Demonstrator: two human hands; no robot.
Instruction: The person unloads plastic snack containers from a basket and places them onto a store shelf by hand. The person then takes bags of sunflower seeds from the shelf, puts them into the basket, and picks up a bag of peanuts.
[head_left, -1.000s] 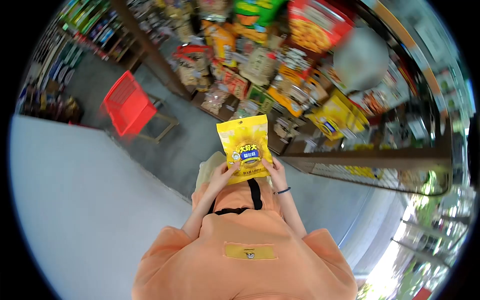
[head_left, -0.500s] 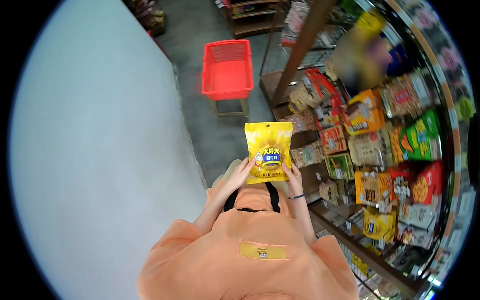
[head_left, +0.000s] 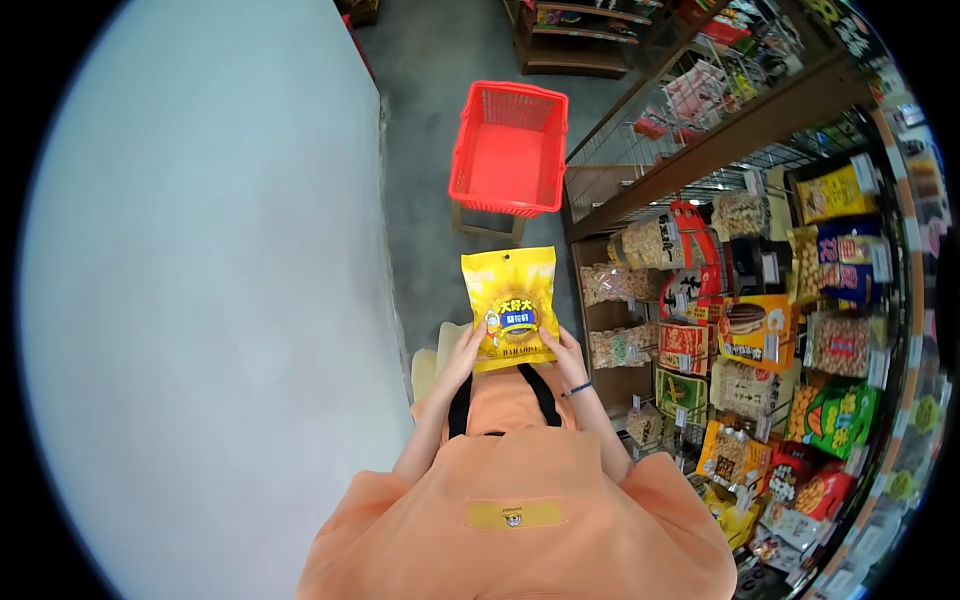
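Note:
A yellow snack bag [head_left: 511, 300] with a blue label is held upright in front of my body, its printed face toward me. My left hand [head_left: 467, 352] grips its lower left edge, thumb on the front. On the lower right edge, my right hand [head_left: 567, 356] pinches it the same way, and a dark band circles that wrist. The fingers behind the bag are hidden. Just beyond the bag, a red plastic basket [head_left: 510, 150] rests on a small stand; it has nothing visible inside.
A pale wall [head_left: 220, 300] runs along the left. On the right, a rack [head_left: 700, 150] carries several hanging snack bags, among them an orange bag [head_left: 757, 333] and a green one [head_left: 842, 418]. Another shelf [head_left: 570, 55] stands at the far end of the grey floor.
The view has turned, bringing the red basket from the left to straight beyond the bag and the rack to the right side. Both hands still hold the yellow bag.

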